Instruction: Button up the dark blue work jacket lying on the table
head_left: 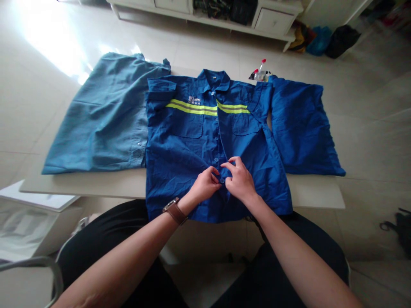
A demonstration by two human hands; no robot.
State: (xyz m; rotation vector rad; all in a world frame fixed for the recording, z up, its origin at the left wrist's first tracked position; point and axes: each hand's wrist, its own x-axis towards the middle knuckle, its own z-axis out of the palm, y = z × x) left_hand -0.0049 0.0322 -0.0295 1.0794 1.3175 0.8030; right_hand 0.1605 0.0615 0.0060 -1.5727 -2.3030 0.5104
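A short-sleeved dark blue work shirt (180,158) lies front up, collar away from me, with a yellow-green reflective stripe (195,108) across the chest. White lettering sits above the stripe. Its lower hem hangs over the near edge of the board. My left hand (206,185), below a brown-strapped wristwatch (175,210), is closed in a pinch on the shirt's front opening. Beside a low button (222,181), my right hand (240,179) touches the loose front edge, its thumb and index finger apart. Several buttons run up the placket.
A folded light blue garment (99,115) lies on the left and a folded dark blue one (302,124) on the right, on a pale board (314,192). Red-capped bottles (261,72) stand behind. A white cabinet (272,21) and bags (342,40) are farther back.
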